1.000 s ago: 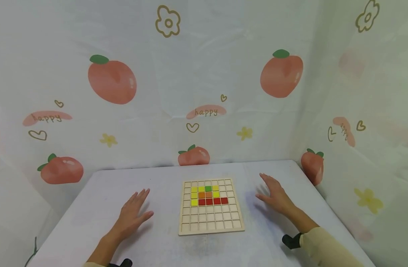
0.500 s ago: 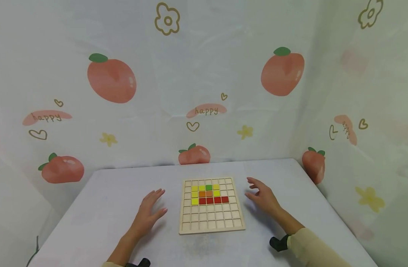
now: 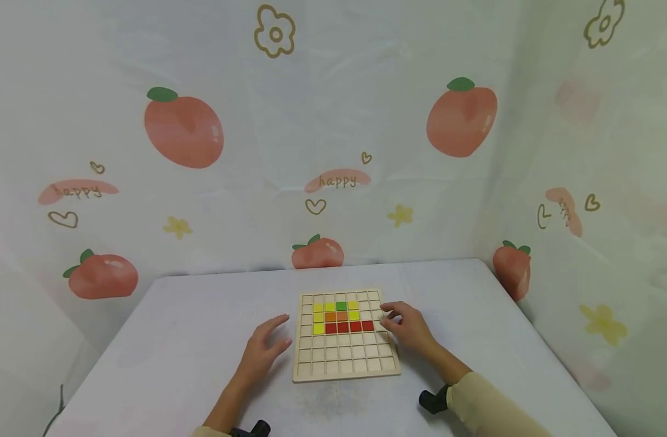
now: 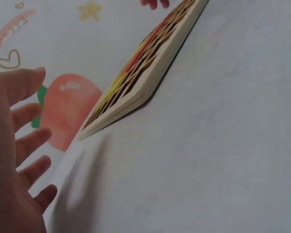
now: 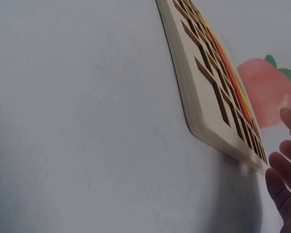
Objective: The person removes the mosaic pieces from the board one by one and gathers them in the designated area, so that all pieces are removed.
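While both hands flank it | wooden grid board (image 3: 345,355): yellow, green, orange, red tiles | fingers relaxed

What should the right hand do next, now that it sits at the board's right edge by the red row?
Probably ease the right hand a little further left so its fingertips close on the rightmost red tile. That hand hovers over the right edge of the wooden grid board, fingers loosely curled and holding nothing, and that tile is nearest. The left hand lies open just left of the board.
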### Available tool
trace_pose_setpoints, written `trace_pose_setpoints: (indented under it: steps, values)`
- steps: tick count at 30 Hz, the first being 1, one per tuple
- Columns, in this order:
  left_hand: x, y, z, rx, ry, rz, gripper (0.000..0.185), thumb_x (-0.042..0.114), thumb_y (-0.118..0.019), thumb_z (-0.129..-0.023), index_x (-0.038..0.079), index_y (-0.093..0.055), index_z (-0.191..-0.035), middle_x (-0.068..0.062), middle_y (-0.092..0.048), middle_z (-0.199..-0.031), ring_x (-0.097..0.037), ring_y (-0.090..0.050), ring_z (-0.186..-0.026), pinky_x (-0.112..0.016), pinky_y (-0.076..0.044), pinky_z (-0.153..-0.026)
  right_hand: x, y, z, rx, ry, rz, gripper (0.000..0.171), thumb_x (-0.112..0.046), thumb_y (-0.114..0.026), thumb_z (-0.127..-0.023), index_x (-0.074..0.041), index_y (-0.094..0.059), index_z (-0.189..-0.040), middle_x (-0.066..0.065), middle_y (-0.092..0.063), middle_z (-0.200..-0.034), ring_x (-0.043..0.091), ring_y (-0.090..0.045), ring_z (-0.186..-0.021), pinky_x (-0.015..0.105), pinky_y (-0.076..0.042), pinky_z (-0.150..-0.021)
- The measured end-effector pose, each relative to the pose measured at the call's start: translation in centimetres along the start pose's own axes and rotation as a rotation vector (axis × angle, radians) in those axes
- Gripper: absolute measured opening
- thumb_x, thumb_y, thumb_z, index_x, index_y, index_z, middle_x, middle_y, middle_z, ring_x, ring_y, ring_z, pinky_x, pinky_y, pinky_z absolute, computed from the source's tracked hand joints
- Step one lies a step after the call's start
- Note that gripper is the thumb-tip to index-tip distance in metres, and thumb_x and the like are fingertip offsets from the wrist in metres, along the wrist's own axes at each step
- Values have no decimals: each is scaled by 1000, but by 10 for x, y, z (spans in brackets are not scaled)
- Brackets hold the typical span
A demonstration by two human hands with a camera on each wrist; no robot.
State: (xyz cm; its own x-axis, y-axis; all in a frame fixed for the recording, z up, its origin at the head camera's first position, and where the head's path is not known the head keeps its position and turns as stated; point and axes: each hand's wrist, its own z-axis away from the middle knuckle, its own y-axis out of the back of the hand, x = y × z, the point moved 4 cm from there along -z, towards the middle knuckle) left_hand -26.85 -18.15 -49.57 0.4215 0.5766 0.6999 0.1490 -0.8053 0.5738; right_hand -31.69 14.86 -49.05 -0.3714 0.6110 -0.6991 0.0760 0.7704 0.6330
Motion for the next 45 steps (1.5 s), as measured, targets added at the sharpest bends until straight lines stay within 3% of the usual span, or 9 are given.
trace_pose_setpoints:
  steps: [8,14,17,26,36,45]
  values:
    - [-8,-15,0,18,73,-37,46,24,-66,-76,19,-52,-119,2,-48,-123,-21,-33,-118,-48,-24,-95,-4,-16,-5,-71,4,2,24,-17,-67,-75,-10,-63,-97,-3,-57,-87,9,-50,-72,22,-44,-59]
    - [-13,-22,0,-31,164,-123,49,33,-67,-73,29,-51,-119,7,-46,-124,-21,-28,-121,-53,-24,-93,-5,-25,-8,-119,11,47,22,-16,-68,-74,-12,-64,-95,-6,-52,-86,9,-47,-69,22,-43,-57]
    - [-11,-24,0,-52,178,-168,51,37,-68,-69,31,-52,-117,8,-47,-123,-21,-29,-121,-54,-25,-92,-6,-28,-8,-137,2,88,19,-17,-70,-72,-15,-64,-90,-7,-49,-85,9,-45,-70,23,-41,-59]
    - [-5,-26,1,-96,199,-284,54,42,-68,-67,30,-54,-117,-3,-47,-124,-26,-33,-119,-53,-28,-91,-4,-33,-16,-202,-69,160,17,-21,-72,-69,-19,-60,-82,-7,-45,-83,11,-42,-72,25,-39,-62]
    - [-2,-23,1,-168,171,-284,57,44,-66,-69,24,-52,-121,10,-46,-125,-26,-28,-123,-52,-24,-94,-6,-33,-26,-291,-45,198,20,-21,-73,-67,-17,-57,-77,-5,-43,-78,11,-44,-73,28,-41,-65]
    - [-4,-23,0,-191,170,-269,57,43,-67,-69,25,-52,-121,11,-46,-125,-25,-27,-123,-51,-24,-94,-9,-33,-23,-263,-62,159,22,-16,-74,-66,-16,-55,-79,-4,-45,-79,12,-43,-72,27,-39,-63]
